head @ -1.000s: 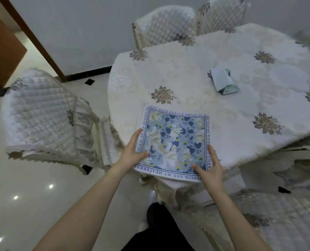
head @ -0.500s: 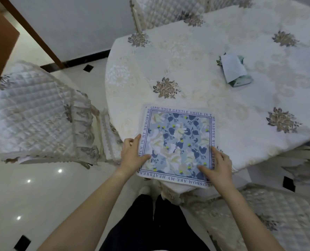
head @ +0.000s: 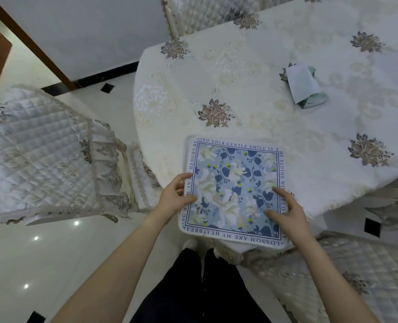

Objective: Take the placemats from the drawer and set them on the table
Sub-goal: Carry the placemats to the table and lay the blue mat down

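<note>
Between the person's two hands lies a square cloth placemat with blue and white flowers and a white rim with dark letters. It lies flat at the near edge of a round table with a cream flowered cloth, and its near side sticks out past the edge. The left hand holds the mat's left side, with the thumb on top. The right hand rests on the mat's right part, with its fingers spread and fairly straight. The hands are apart, one at each side. Far past the right hand, a small pale green and white packet lies on the cloth. Left of the left hand stands a chair with a white quilted cover.
</note>
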Action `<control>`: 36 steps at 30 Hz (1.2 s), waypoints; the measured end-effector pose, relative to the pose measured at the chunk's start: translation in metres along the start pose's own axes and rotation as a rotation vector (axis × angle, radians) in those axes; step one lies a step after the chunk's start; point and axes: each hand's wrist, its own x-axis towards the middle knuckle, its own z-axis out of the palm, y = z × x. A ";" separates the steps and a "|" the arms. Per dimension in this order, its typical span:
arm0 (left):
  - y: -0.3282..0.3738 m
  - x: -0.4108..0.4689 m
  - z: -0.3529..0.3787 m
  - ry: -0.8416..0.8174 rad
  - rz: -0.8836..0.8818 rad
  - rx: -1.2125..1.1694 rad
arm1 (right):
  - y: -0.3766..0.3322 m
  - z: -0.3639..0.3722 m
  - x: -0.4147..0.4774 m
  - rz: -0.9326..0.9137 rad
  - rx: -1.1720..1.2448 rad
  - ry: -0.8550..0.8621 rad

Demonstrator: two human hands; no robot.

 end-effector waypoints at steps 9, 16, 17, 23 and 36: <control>0.002 -0.011 0.004 0.100 0.103 0.477 | -0.016 0.024 -0.044 -0.040 0.074 0.192; -0.018 -0.038 -0.026 -0.045 0.159 0.461 | -0.010 0.068 -0.109 0.023 0.162 0.330; -0.018 -0.041 -0.031 -0.085 0.152 0.433 | -0.007 0.073 -0.119 0.034 0.170 0.344; 0.009 -0.071 -0.030 -0.300 0.146 0.279 | -0.001 0.068 -0.181 0.047 0.232 0.467; 0.058 -0.217 0.190 -0.801 0.390 0.276 | 0.070 -0.076 -0.406 -0.040 0.441 0.982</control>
